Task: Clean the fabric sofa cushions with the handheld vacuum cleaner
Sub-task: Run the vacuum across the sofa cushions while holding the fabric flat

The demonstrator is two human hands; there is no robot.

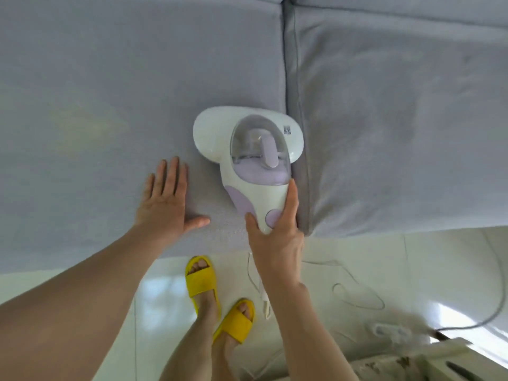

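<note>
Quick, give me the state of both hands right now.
Left hand: open, flat on the cushion.
Right hand: holding the vacuum by its handle.

Two yellow slippers [217, 301] stand on a glossy white tiled floor [357, 251], worn on bare feet. A thin grey cable [357, 298] loops across the tiles toward a white power strip [384, 329] at lower right.

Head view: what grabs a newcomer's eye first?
The white-and-lilac handheld vacuum sits mid-frame on the left sofa cushion, by the seam; the right hand grips its handle. The left hand presses flat beside it. Below, yellow slippers stand on the pale floor.
</note>
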